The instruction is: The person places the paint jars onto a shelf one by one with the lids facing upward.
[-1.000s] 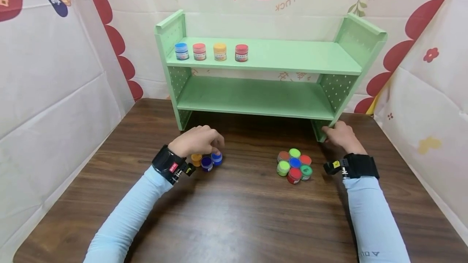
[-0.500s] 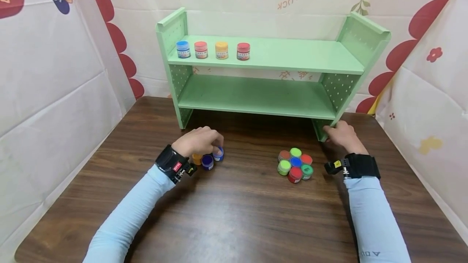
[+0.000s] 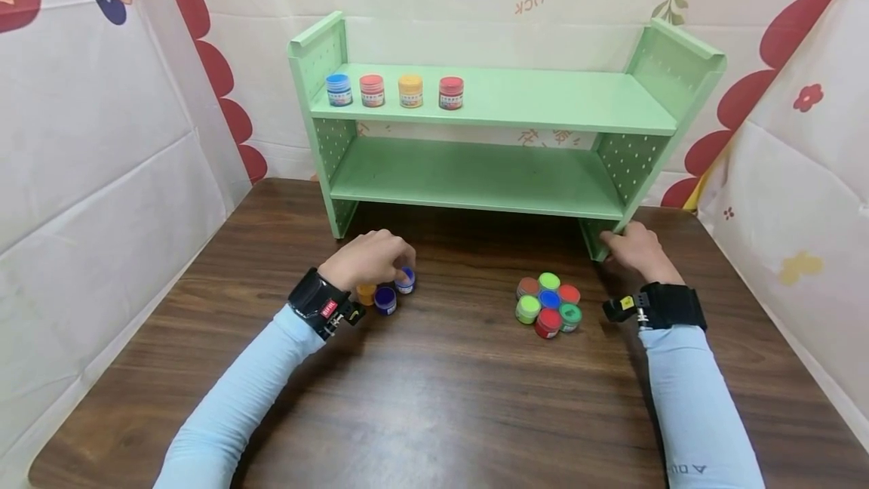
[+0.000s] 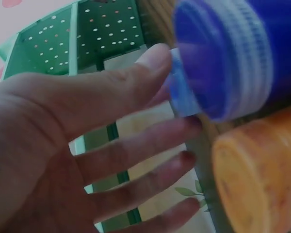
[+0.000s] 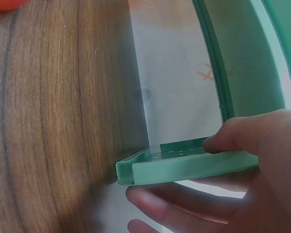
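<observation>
My left hand (image 3: 370,259) pinches a small blue jar (image 3: 406,282) between thumb and fingertips, low over the brown table. In the left wrist view the blue jar (image 4: 183,94) is partly hidden behind a dark blue jar (image 4: 223,58) with a ribbed collar. An orange jar (image 3: 366,294), partly covered by the hand, stands beside the dark blue one. My right hand (image 3: 638,251) grips the lower right leg of a green two-tier shelf (image 3: 475,172). Seen from the right wrist, the thumb lies on one side of the leg (image 5: 194,167) and fingers on the other.
On the upper shelf board, a blue jar (image 3: 339,90), a pink jar (image 3: 372,91), a yellow jar (image 3: 410,91) and a red jar (image 3: 451,93) stand in a row. Several more jars cluster on the table (image 3: 434,413) at right, including a green-lidded one (image 3: 569,316). Printed cloth (image 3: 489,44) hangs behind.
My left thumb and fingers have closed on the blue jar, which has shifted slightly away from the dark blue jar towards the shelf. My right hand keeps its grip on the shelf leg.
</observation>
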Demonstrator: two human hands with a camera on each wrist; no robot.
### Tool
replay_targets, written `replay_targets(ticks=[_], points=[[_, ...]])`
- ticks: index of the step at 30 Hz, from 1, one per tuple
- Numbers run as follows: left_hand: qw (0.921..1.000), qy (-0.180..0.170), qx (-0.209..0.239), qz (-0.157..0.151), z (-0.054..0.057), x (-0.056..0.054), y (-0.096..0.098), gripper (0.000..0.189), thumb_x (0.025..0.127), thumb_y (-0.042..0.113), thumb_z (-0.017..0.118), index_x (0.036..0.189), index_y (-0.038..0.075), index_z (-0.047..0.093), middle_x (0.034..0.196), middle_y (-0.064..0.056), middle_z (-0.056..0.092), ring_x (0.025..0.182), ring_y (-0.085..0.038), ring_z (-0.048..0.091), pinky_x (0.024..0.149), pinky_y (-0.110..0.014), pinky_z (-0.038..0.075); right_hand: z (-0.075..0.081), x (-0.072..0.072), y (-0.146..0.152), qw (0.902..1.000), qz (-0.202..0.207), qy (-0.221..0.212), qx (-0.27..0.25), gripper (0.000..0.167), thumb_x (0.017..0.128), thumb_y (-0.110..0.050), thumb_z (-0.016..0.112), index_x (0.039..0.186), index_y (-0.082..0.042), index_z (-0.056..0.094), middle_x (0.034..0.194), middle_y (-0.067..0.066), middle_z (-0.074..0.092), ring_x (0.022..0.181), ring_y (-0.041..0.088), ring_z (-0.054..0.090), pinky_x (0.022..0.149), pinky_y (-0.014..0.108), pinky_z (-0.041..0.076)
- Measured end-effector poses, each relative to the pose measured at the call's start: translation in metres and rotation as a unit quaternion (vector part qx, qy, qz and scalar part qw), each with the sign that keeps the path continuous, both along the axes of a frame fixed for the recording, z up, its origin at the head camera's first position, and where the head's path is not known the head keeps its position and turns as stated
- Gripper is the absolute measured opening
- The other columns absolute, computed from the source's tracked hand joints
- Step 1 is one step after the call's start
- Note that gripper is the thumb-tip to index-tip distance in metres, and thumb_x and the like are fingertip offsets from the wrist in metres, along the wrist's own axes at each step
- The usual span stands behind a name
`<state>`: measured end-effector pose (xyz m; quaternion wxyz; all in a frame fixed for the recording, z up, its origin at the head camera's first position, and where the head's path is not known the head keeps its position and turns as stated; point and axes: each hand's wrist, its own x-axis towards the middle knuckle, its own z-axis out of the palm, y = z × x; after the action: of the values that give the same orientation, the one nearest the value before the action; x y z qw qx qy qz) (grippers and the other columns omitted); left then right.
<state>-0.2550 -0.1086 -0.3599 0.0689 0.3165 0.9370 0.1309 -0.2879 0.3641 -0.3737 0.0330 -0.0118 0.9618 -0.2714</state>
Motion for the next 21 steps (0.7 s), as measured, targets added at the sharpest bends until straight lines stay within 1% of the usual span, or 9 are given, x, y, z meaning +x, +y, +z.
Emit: replay_targets(ticks=[3,8,10,12,16,18,21], points=[[0.9999,0.014,-0.003,0.008,-0.0015,0.0,0.0015,0.011,0.092,0.03,0.079,0.096,0.02,0.077,0.086,0.007,0.07,0.078,-0.011,0.062,0.064,-0.028,0.05,0.0007,-0.0001,-0.0001,1.0,0.0,0.0,0.001,0.048,0.106,-0.034,0.04,0.106,0.008,0.062,0.085,0.019,0.075,0.08,0.027,0.07,0.07,0.028,0.046],[0.9991,0.033,-0.021,0.018,-0.0046,-0.0005,0.0028,0.019,0.093,0.036,0.078,0.091,0.018,0.071,0.082,0.007,0.065,0.075,-0.012,0.057,0.06,-0.027,0.045,-0.0011,0.0005,-0.0001,1.0,-0.001,-0.008,-0.004,0.048,0.107,-0.035,0.04,0.109,0.008,0.06,0.086,0.018,0.075,0.079,0.025,0.07,0.07,0.027,0.046],[0.9993,0.029,-0.021,0.012,-0.0045,-0.0003,0.0024,0.018,0.092,0.034,0.078,0.095,0.018,0.071,0.085,0.006,0.065,0.077,-0.012,0.058,0.062,-0.028,0.047,-0.0018,0.0007,0.0002,1.0,0.0,-0.009,-0.004,0.048,0.107,-0.035,0.04,0.11,0.009,0.06,0.086,0.019,0.075,0.078,0.024,0.071,0.07,0.027,0.046],[0.9996,0.023,-0.015,0.0,-0.0041,-0.0007,0.002,0.016,0.092,0.03,0.079,0.099,0.018,0.072,0.089,0.005,0.068,0.081,-0.013,0.06,0.067,-0.029,0.05,-0.0021,0.0002,0.0007,1.0,0.003,-0.008,-0.004,0.048,0.107,-0.034,0.04,0.11,0.009,0.06,0.085,0.019,0.075,0.077,0.024,0.071,0.07,0.027,0.047],[0.9997,0.011,0.0,-0.023,-0.0039,-0.0017,0.0023,0.016,0.09,0.018,0.08,0.104,0.015,0.075,0.099,0.002,0.074,0.093,-0.014,0.067,0.079,-0.032,0.056,-0.0016,-0.0016,0.0013,1.0,0.004,-0.005,0.003,0.049,0.106,-0.034,0.04,0.107,0.01,0.062,0.082,0.016,0.075,0.077,0.025,0.071,0.069,0.027,0.047],[0.9997,0.005,0.006,-0.024,-0.004,-0.0022,0.0032,0.015,0.09,0.015,0.08,0.104,0.013,0.075,0.101,0.0,0.075,0.096,-0.015,0.069,0.081,-0.032,0.058,-0.0011,-0.002,0.001,1.0,0.004,-0.003,0.004,0.049,0.106,-0.034,0.04,0.107,0.01,0.062,0.081,0.016,0.075,0.077,0.025,0.071,0.069,0.027,0.047],[0.9998,-0.003,0.011,-0.019,-0.0037,-0.0023,0.0037,0.016,0.09,0.013,0.079,0.106,0.011,0.076,0.103,-0.002,0.076,0.098,-0.016,0.069,0.082,-0.032,0.059,-0.0004,-0.0021,0.0004,1.0,0.004,-0.003,0.0,0.049,0.106,-0.034,0.04,0.107,0.01,0.062,0.081,0.016,0.075,0.076,0.024,0.071,0.069,0.027,0.047]])
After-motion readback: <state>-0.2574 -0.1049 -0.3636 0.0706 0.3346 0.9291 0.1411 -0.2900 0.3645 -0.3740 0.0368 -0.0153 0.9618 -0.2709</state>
